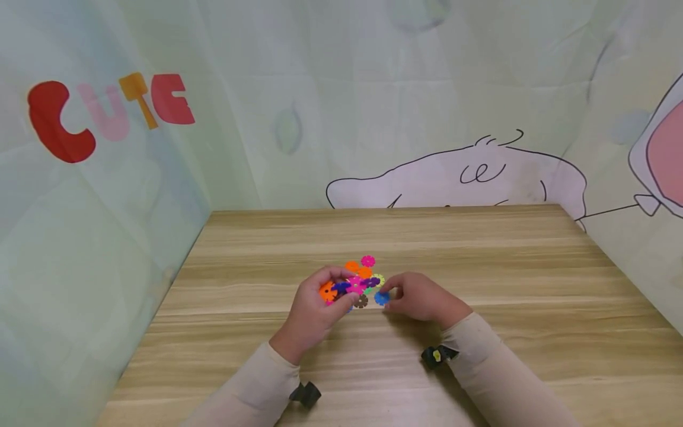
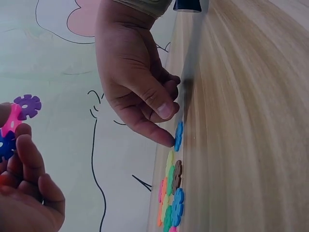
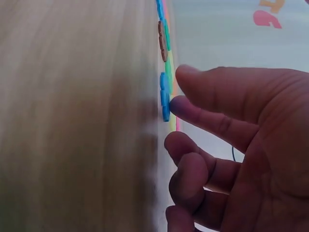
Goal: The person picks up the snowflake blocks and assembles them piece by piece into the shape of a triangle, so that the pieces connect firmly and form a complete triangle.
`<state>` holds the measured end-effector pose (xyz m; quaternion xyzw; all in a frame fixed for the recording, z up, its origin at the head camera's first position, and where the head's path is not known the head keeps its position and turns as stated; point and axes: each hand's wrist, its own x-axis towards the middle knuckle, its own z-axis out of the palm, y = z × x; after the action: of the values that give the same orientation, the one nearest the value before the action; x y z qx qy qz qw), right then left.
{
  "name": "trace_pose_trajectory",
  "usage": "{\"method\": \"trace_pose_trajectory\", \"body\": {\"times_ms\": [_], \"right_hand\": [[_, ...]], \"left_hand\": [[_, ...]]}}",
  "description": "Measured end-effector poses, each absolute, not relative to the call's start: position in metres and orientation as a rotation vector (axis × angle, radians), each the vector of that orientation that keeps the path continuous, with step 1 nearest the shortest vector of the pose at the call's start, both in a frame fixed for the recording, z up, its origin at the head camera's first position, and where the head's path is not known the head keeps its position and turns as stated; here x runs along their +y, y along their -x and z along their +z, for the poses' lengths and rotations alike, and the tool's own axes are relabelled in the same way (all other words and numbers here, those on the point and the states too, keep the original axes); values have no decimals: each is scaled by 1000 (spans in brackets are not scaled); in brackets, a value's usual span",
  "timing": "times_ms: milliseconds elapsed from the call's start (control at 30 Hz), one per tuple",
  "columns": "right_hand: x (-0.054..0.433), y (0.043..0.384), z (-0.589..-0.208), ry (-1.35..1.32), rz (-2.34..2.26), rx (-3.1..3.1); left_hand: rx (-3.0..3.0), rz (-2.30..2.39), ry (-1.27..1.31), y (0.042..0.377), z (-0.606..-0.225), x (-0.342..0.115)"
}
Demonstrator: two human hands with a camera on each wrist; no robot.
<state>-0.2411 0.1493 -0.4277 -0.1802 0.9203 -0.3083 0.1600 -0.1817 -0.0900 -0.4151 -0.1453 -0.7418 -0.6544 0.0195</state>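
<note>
My left hand [image 1: 312, 311] holds a short chain of joined plastic snowflake discs above the table: an orange disc [image 1: 326, 291], a dark blue disc [image 1: 340, 287], a pink disc [image 1: 355, 285] and, at the right end, a purple disc [image 2: 29, 106]. On the right, my right hand [image 1: 418, 296] reaches down to a light blue snowflake disc [image 1: 381, 298] lying on the wood. Its index fingertip [image 3: 179, 104] is right at that disc, while the thumb stands apart from it and the other fingers curl loosely.
Several loose discs lie in a cluster under and behind the chain, among them a magenta disc [image 1: 368, 261], a yellow disc [image 1: 379, 279] and a brown disc [image 1: 361, 301]. The wooden table [image 1: 373, 367] meets a printed curtain [image 1: 341, 107] at the back and sides.
</note>
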Motion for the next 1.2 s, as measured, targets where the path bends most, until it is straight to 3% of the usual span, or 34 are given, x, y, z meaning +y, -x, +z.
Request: {"method": "trace_pose_trajectory", "body": {"times_ms": [1200], "right_hand": [[148,236,-426,555,-839,2624]], "left_hand": [[-2274,-2012,470,181,-415,-90]]}}
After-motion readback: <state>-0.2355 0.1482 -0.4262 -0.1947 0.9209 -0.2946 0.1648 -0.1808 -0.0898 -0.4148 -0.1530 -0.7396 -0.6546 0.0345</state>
